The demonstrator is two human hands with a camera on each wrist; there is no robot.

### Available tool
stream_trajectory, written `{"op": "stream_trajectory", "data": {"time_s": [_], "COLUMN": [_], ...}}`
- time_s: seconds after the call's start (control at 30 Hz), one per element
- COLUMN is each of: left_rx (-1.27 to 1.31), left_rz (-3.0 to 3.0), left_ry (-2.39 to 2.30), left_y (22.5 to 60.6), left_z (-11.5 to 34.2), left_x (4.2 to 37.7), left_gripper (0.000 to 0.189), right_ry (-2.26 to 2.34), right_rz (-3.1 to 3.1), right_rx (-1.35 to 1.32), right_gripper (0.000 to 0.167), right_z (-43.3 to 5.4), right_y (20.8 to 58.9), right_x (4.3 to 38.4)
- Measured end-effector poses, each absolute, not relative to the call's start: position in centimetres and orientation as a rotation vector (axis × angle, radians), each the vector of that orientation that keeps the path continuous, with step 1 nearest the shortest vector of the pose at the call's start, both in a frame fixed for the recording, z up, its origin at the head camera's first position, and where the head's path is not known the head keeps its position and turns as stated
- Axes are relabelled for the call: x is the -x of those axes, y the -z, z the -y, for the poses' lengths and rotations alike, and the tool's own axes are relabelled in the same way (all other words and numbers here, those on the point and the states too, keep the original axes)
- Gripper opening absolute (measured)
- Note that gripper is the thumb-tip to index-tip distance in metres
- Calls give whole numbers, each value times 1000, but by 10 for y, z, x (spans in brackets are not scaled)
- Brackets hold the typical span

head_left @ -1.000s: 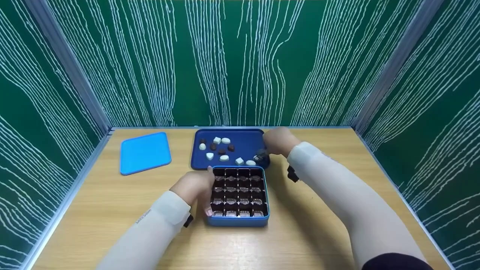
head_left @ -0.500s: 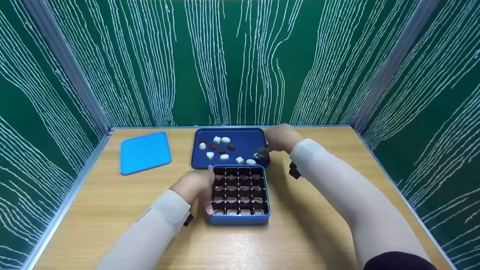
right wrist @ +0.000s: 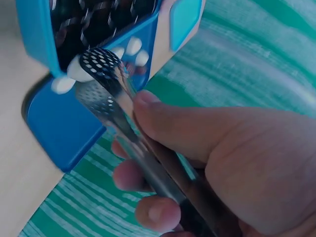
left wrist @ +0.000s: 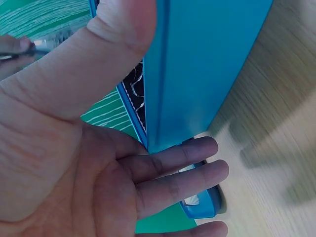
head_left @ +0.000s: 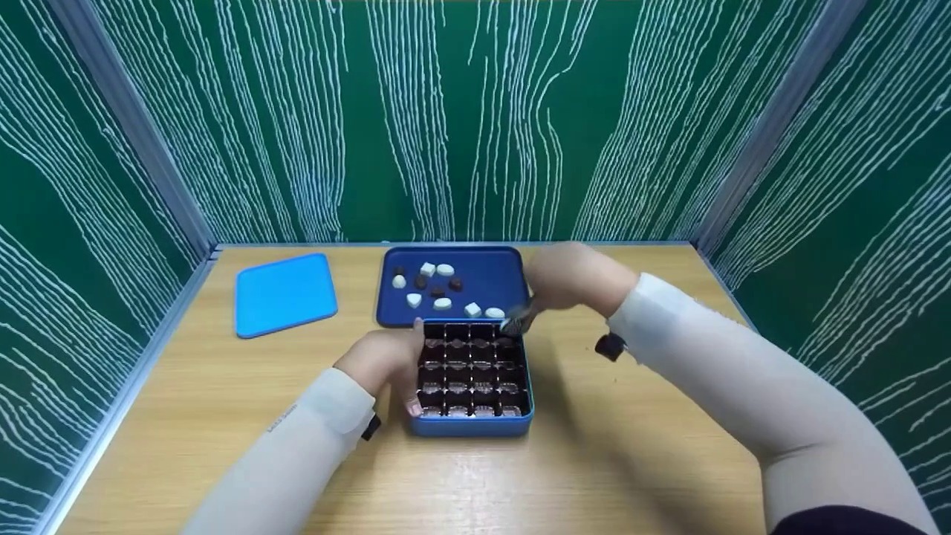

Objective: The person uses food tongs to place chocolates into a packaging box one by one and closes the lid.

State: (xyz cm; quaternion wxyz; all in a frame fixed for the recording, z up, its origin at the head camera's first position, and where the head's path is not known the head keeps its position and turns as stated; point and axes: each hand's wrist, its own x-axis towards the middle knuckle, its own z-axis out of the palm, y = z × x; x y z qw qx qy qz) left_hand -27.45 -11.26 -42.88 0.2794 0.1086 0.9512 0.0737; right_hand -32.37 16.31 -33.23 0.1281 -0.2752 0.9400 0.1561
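My right hand (head_left: 565,275) holds metal tongs (right wrist: 153,168) with perforated ends, thumb on one arm and fingers round the other. Between the tong tips a white chocolate-like piece (right wrist: 76,69) shows. In the head view the tips are over the back right corner of the blue box (head_left: 472,426). That box has a dark brown insert (head_left: 470,368) divided into square compartments. My left hand (head_left: 380,362) rests against the box's left side. Its thumb (left wrist: 126,29) lies on the blue wall in the left wrist view, while the other fingers stretch past the corner.
Directly behind the box lies a dark blue tray (head_left: 490,271) with several white pieces (head_left: 443,304) and brown pieces (head_left: 455,284). A light blue lid (head_left: 285,294) lies at the back left of the wooden table (head_left: 617,431). Green, white-streaked panels (head_left: 475,126) enclose the table.
My right hand has moved the tongs from the tray's front right corner toward me, over the box's back right corner, with a white piece in them. The left hand stays at the box.
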Motion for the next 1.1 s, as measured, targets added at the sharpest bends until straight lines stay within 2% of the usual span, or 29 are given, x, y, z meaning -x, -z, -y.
{"op": "stream_trajectory", "data": {"time_s": [0.2, 0.6, 0.87, 1.1], "left_rx": [-322, -297, -288, -295], "left_rz": [-2570, -2560, -2561, -2567], "left_ry": [-139, -135, -141, -112], "left_y": [428, 428, 429, 429], "left_z": [113, 110, 109, 109], "left_x": [276, 277, 276, 276], "left_gripper": [167, 168, 168, 167], "right_ry": [-578, -779, -910, -863], "right_rz": [-2701, -2684, -2710, -2682], "right_rx": [968, 988, 1104, 1063], "right_gripper": [55, 39, 58, 57], "right_z": [-150, -132, -124, -122], "right_y": [347, 365, 380, 385], "right_x": [304, 295, 289, 292]}}
